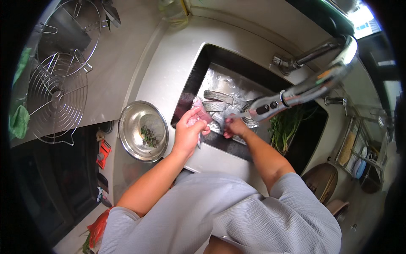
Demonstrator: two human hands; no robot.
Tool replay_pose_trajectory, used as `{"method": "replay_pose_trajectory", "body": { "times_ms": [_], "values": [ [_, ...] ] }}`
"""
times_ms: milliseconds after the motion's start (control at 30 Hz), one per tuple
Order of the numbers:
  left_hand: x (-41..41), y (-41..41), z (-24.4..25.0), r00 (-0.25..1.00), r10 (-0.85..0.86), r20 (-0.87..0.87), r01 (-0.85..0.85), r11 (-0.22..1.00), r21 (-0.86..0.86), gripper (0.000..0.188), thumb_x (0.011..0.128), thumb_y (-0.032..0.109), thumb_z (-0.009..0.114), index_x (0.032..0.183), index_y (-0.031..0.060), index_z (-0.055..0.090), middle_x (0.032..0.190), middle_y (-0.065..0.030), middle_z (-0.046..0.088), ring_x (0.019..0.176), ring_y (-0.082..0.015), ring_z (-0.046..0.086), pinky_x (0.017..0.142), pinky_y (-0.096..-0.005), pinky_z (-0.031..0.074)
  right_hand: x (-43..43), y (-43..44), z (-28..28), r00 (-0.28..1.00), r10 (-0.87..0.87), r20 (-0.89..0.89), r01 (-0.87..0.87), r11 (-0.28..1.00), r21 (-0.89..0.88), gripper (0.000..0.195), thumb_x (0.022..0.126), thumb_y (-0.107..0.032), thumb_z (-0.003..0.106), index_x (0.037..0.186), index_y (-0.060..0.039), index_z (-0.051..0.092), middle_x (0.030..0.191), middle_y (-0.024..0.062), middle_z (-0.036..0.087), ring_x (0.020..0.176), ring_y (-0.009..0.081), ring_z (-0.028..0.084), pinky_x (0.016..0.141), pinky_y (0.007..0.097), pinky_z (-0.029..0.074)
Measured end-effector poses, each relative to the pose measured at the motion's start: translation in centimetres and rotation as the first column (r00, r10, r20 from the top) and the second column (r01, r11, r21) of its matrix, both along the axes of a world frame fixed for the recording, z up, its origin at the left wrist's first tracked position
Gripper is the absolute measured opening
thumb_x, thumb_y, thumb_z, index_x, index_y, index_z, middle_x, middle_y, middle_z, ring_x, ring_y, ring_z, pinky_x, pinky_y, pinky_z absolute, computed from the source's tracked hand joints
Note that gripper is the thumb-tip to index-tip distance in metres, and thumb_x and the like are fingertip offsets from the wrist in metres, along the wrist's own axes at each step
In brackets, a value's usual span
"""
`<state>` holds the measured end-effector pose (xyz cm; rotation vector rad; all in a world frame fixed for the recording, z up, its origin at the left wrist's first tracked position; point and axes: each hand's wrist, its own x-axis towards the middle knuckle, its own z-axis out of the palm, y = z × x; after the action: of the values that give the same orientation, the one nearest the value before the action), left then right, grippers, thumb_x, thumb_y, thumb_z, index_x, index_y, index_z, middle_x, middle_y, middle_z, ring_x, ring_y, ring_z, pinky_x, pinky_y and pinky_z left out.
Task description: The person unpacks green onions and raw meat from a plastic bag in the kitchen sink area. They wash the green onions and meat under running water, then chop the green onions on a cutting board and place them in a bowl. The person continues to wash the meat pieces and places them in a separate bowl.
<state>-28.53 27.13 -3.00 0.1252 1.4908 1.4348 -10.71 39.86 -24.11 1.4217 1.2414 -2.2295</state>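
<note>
Over the near left part of the sink (219, 68), my left hand (190, 128) grips a piece of raw fish (203, 109) with pink flesh. My right hand (236, 126) is under the running faucet head (266, 108), its fingers curled and wet; whether something is between them is blurred. Pieces of fish with grey skin (219, 96) lie on the wet sink bottom beyond my hands. The drain (250, 119) is partly hidden by the faucet head. Left of the sink is a steel bowl (127, 139) with dark green leafy bits (149, 136) inside.
Green onions (285, 127) lie at the sink's right side. The faucet's arched neck (330, 76) reaches over from the upper right. Wire racks (57, 95) stand on the left counter. At the back is a clear container (173, 12). A round wooden board (322, 181) is at the lower right.
</note>
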Motion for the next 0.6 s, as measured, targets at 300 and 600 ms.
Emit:
{"method": "replay_pose_trajectory", "body": {
  "times_ms": [300,600],
  "values": [
    [2.7,7.2,-4.3,0.79,-0.43,-0.438,0.36,0.902,-0.237,0.062,0.089,0.021,0.084,0.143,-0.0014,0.063,0.118,-0.0175,0.076,0.099,-0.0256,0.073,0.09,-0.0362,0.057,2.3,0.0,5.8,0.873,0.333,0.357,-0.459,0.312,0.832,0.04,0.089,-0.014,0.072,0.124,0.0017,0.065,0.134,0.0274,0.061,0.125,0.0453,0.06,0.104,0.051,0.052],
    [6.9,13.4,-2.6,0.438,-0.4,-0.805,0.659,0.752,-0.015,0.031,0.093,0.015,0.068,0.121,0.0026,0.073,0.109,-0.0118,0.075,0.095,-0.0188,0.066,0.089,-0.0362,0.053,-0.2,-3.1,-8.5,0.777,0.574,0.258,-0.51,0.334,0.793,0.039,0.095,-0.018,0.063,0.13,-0.0043,0.07,0.134,0.0251,0.07,0.125,0.0389,0.068,0.107,0.0476,0.054]
  ]
}}
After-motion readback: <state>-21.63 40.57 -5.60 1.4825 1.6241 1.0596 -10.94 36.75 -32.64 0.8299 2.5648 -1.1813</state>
